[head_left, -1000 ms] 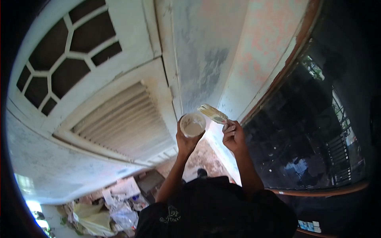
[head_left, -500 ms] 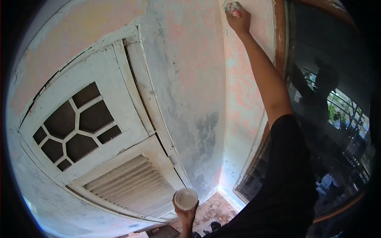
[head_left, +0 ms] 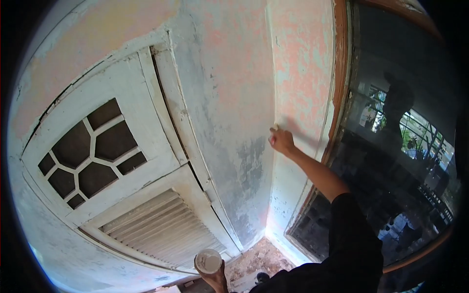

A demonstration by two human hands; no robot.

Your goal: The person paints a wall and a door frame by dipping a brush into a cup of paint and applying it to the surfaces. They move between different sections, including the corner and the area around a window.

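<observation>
Peeling pink wall (head_left: 303, 73) remains mostly unpainted; right hand (head_left: 282, 141) clamps a brush (head_left: 274, 128) against it, left hand (head_left: 215, 279) grips a paint cup (head_left: 208, 261).

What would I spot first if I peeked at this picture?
Probably the right hand, pressing a brush against the patchy pink and white wall in the middle. Low down, the left hand holds a small cup of pale paint. On the left is a white door with honeycomb-shaped panes and slats.
</observation>
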